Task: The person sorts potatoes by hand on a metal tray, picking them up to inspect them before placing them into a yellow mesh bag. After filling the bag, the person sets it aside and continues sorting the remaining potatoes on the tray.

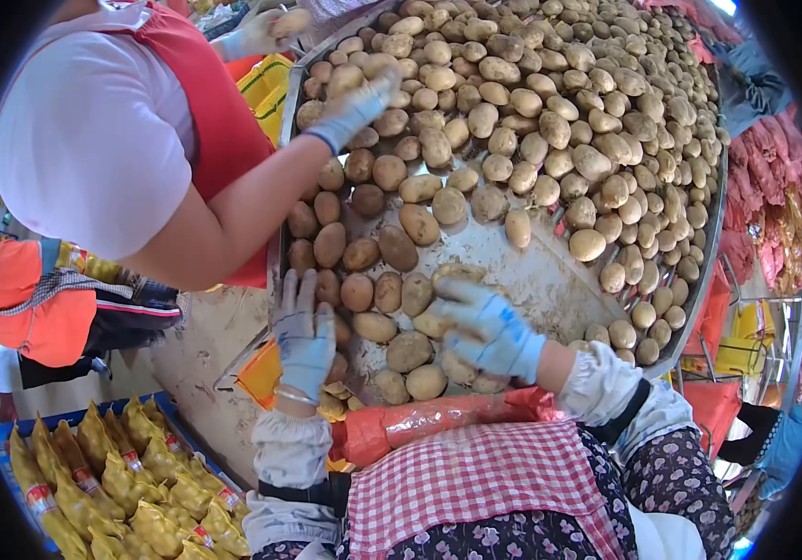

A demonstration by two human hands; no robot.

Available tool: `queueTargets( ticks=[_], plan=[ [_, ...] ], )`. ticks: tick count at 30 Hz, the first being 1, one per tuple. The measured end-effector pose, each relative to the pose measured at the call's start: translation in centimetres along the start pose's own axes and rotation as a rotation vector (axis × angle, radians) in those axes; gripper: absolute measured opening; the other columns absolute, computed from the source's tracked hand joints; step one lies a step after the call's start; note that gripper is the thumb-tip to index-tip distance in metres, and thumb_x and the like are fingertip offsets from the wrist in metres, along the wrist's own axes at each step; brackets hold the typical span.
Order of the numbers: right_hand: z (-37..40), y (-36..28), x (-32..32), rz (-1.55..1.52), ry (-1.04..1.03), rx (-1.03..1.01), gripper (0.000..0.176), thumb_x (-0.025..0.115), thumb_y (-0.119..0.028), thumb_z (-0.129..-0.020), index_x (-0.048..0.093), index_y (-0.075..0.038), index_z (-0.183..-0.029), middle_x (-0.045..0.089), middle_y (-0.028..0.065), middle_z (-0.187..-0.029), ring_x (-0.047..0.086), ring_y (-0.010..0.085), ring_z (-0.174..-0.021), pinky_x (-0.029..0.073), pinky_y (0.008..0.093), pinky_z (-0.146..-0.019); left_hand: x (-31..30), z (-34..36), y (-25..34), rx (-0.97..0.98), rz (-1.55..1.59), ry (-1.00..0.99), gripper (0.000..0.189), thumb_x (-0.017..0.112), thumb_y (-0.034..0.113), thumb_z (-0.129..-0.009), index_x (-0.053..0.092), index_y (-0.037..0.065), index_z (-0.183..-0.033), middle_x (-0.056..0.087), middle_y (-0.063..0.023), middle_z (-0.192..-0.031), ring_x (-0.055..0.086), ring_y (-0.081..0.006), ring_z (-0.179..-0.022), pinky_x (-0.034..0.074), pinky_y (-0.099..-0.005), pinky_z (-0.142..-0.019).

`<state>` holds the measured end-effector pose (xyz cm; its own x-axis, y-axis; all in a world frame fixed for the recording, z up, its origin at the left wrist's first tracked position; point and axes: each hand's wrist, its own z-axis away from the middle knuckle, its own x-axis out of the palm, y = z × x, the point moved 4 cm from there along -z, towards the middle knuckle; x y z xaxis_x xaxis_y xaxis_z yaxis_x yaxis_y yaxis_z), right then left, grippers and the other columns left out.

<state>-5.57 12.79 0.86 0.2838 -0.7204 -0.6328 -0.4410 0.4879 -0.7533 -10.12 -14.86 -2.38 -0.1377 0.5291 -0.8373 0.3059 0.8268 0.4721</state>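
The left hand [306, 336] and right hand [490, 327] lie among potatoes [532, 140] on a tray [546, 275].

Dusty brown potatoes [397, 247] lie loose on the tray [550, 280]; heaped beyond.

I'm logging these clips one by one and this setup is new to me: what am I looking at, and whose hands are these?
No machine here: one camera on a person's head looks down, hence the round fisheye edge. The two gloved hands at the bottom are the wearer's. The left hand lies open at the rim of a big metal tray, against the potatoes heaped in it. The right hand curls over a few potatoes near the front; whether it grips one is unclear. An orange net bag lies between tray and wearer. A co-worker's gloved hand reaches into the heap from the left. Filled yellow bags lie lower left.
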Motion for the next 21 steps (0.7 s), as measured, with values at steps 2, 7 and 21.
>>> queueTargets(
  ticks=[2,7,21],
  plan=[
    [0.7,-0.5,-4.2,0.074,0.149,0.21,0.039,0.063,-0.027,-0.086,0.058,-0.007,-0.119,0.059,0.0213,-0.114,0.059,0.0394,-0.104,0.049,0.0424,-0.088,0.0,1.5,1.7,0.062,-0.201,-0.128,0.056,0.062,0.029,-0.083,0.05,0.01,-0.135,0.04,-0.0196,-0.144,0.039,-0.0396,-0.13,0.031,-0.0455,-0.109],
    [6.7,2.2,-4.3,0.441,-0.391,0.862,0.053,0.061,-0.038,-0.086,0.051,-0.007,-0.128,0.064,0.0222,-0.108,0.063,0.0375,-0.098,0.049,0.0421,-0.088,-0.4,4.6,1.1,-0.177,-0.047,-0.483,0.064,0.064,0.035,-0.08,0.048,0.007,-0.135,0.034,-0.0217,-0.146,0.03,-0.0401,-0.136,0.024,-0.0522,-0.111],
    [15.4,-3.1,-2.8,0.484,-0.232,0.22,0.048,0.075,-0.036,-0.074,0.06,-0.012,-0.113,0.054,0.0124,-0.127,0.052,0.0367,-0.116,0.042,0.0483,-0.095,-0.8,6.2,9.2,0.215,-0.114,-0.45,0.068,0.069,0.045,-0.074,0.052,0.011,-0.131,0.037,-0.0217,-0.143,0.031,-0.0451,-0.132,0.024,-0.0549,-0.109]
  ],
)
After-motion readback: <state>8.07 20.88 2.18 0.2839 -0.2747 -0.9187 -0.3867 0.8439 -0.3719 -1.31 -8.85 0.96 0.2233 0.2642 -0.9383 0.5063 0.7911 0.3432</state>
